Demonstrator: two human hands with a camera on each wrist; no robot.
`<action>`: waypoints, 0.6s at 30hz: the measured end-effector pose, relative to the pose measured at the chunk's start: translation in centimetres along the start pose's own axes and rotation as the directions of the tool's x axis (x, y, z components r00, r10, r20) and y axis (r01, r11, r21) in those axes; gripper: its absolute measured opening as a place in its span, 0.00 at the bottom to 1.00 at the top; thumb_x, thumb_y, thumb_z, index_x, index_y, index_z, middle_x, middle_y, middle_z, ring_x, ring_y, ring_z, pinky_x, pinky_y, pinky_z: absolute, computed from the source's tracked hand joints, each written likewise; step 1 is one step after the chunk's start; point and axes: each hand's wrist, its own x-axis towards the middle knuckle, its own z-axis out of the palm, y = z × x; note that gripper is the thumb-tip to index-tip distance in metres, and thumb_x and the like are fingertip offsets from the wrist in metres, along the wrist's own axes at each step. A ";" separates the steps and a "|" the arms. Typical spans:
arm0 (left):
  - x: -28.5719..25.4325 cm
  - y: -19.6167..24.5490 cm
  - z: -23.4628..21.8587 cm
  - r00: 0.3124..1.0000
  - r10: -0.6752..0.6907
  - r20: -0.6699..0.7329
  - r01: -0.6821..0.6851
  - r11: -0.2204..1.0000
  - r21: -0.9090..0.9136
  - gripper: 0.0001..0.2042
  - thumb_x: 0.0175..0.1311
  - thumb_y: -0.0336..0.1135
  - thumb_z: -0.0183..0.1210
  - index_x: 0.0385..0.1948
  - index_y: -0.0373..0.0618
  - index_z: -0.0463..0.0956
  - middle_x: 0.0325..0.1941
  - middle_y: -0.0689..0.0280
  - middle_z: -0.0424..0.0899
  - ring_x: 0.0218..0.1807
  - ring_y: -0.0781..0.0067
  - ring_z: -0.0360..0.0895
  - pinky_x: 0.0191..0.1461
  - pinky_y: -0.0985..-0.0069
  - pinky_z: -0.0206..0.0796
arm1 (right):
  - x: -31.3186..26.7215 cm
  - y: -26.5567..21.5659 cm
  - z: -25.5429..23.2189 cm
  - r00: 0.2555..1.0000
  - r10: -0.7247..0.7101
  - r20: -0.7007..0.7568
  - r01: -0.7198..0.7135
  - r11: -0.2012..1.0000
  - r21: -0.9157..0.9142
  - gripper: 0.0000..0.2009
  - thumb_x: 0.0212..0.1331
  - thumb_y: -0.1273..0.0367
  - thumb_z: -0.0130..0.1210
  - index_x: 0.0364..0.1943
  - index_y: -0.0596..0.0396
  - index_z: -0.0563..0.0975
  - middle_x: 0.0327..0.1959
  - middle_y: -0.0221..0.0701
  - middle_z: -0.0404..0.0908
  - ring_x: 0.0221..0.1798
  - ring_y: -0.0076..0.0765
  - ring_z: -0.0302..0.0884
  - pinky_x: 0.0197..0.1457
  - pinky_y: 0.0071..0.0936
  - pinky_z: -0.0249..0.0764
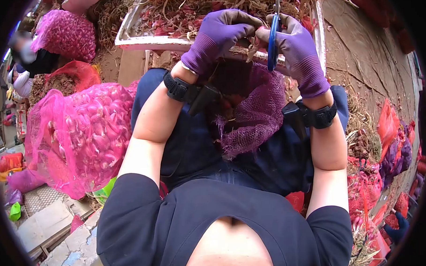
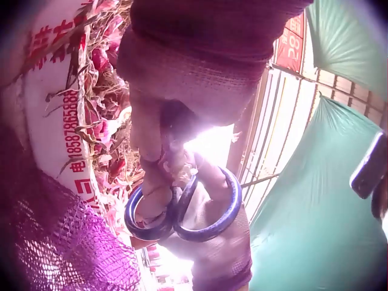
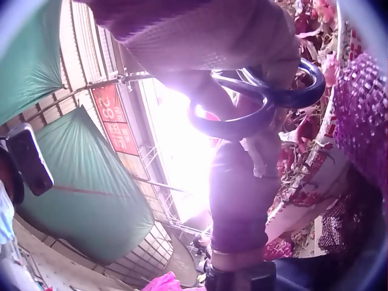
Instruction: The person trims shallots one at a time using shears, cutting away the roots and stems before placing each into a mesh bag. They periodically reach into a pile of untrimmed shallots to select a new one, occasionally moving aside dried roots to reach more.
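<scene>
Both hands wear purple gloves and meet over the near rim of a white foam box (image 1: 144,41) full of reddish shallots and dry stems. My right hand (image 1: 284,34) grips blue-handled scissors (image 1: 273,44), fingers through the loops (image 2: 182,212) (image 3: 260,103), blades pointing up. My left hand (image 1: 249,32) pinches a small pale bulb piece (image 1: 255,43) right against the scissors; glare hides what it is in both wrist views. A purple mesh bag (image 1: 257,115) hangs open on my lap under the hands.
A big pink mesh sack of shallots (image 1: 77,133) stands at my left knee, another (image 1: 66,32) behind it. Red and purple filled bags (image 1: 391,145) lie along the dirt at the right. A person (image 1: 25,60) sits far left. Green tarps (image 3: 79,182) hang beyond.
</scene>
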 end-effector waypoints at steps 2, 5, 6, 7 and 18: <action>0.3 0.0 -0.2 1.000 -0.011 0.013 0.011 1.000 -0.015 0.10 0.61 0.25 0.57 0.43 0.38 0.81 0.37 0.65 0.85 0.36 0.80 0.81 0.41 0.81 0.77 | 0.6 0.7 -0.1 0.992 -0.121 -0.029 0.118 0.990 -0.076 0.20 0.46 0.69 0.67 0.42 0.63 0.74 0.28 0.33 0.81 0.26 0.24 0.80 0.25 0.24 0.79; 0.1 0.9 0.3 0.997 -0.082 -0.010 0.082 0.996 -0.042 0.08 0.60 0.25 0.58 0.40 0.38 0.82 0.35 0.66 0.85 0.36 0.78 0.81 0.41 0.79 0.77 | 1.3 1.4 -1.5 0.853 -0.506 0.127 0.493 0.702 -0.514 0.19 0.45 0.67 0.67 0.40 0.63 0.76 0.30 0.33 0.81 0.27 0.23 0.79 0.30 0.25 0.77; 0.1 1.3 -0.1 0.996 -0.085 0.033 0.083 0.995 0.062 0.09 0.64 0.28 0.56 0.43 0.37 0.80 0.39 0.65 0.84 0.39 0.78 0.82 0.44 0.78 0.76 | 1.2 1.3 -1.5 0.796 -0.581 0.171 0.569 0.621 -0.539 0.17 0.46 0.66 0.67 0.36 0.62 0.77 0.30 0.33 0.81 0.30 0.22 0.78 0.35 0.24 0.76; 0.3 0.7 -0.4 0.993 -0.110 0.036 0.107 0.991 0.084 0.10 0.66 0.29 0.55 0.45 0.38 0.79 0.40 0.64 0.84 0.39 0.78 0.82 0.44 0.78 0.76 | 1.0 1.0 -1.5 0.905 -0.399 0.145 0.422 0.808 -0.410 0.16 0.47 0.66 0.66 0.37 0.62 0.77 0.31 0.32 0.81 0.32 0.22 0.78 0.35 0.24 0.76; 0.9 2.0 -1.1 0.997 0.063 0.049 -0.066 0.996 0.065 0.19 0.72 0.43 0.49 0.60 0.43 0.69 0.49 0.65 0.79 0.47 0.78 0.77 0.47 0.81 0.73 | 0.9 0.0 -1.2 0.981 -0.189 0.037 0.187 0.981 0.052 0.25 0.50 0.74 0.64 0.53 0.61 0.68 0.40 0.34 0.79 0.40 0.26 0.80 0.40 0.21 0.80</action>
